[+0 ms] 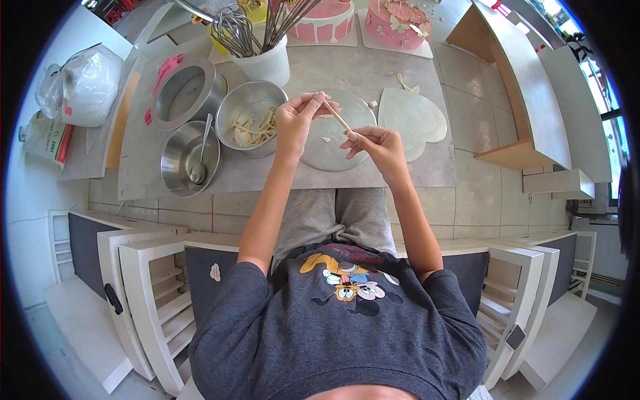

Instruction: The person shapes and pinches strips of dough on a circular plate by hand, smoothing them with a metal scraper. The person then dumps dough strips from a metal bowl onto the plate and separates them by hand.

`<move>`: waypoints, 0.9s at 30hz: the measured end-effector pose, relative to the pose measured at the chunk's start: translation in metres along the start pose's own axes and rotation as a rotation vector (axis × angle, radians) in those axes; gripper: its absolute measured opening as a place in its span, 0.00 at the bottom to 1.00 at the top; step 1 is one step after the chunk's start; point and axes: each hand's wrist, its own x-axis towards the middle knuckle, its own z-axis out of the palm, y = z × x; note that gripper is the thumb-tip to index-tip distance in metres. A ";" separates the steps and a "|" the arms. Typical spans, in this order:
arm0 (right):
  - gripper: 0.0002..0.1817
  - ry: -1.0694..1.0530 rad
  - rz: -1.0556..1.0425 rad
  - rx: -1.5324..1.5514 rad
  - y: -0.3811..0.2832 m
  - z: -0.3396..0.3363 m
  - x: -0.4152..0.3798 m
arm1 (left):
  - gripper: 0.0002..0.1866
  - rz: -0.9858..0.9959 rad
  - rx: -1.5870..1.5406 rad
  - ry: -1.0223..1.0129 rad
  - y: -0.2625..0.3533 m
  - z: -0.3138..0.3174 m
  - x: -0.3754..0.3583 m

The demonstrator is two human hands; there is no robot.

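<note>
A thin, straight, pale dough-like strip [338,117] slants between my two hands. My left hand [299,120] pinches its upper end between thumb and fingertips. At the lower end, my right hand [378,145] closes its thumb and fingers around the tip. Both hands hover over a greyish round board [327,159], where a small pale scrap [326,140] lies. Left of my left hand stands a round metal pan [230,137] with several similar curled pale strips [252,131] inside. A heart-shaped board [417,123] lies on the right, with small pale pieces [409,85] near its top edge.
On the table's left are a steel bowl [175,163] with a spoon [200,160] and a deep metal ring-shaped tin [163,110]. A white tub [265,70] of whisks [233,33] stands behind. Two pink cakes [320,28] sit at the back.
</note>
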 end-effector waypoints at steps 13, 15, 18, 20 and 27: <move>0.11 0.011 -0.024 0.053 -0.002 0.004 -0.001 | 0.11 -0.103 -0.007 -0.078 -0.004 0.002 -0.005; 0.11 0.000 -0.007 0.026 0.000 0.004 -0.002 | 0.12 -0.098 0.025 -0.049 0.000 0.002 -0.006; 0.11 -0.008 -0.012 0.000 0.003 0.004 -0.002 | 0.11 -0.071 0.035 -0.029 0.000 0.000 -0.004; 0.11 -0.013 -0.012 0.006 0.004 0.004 -0.002 | 0.11 -0.067 0.030 -0.025 0.001 -0.001 -0.004; 0.12 -0.018 -0.009 0.001 0.004 0.003 -0.003 | 0.11 -0.057 0.023 -0.030 -0.003 -0.007 -0.001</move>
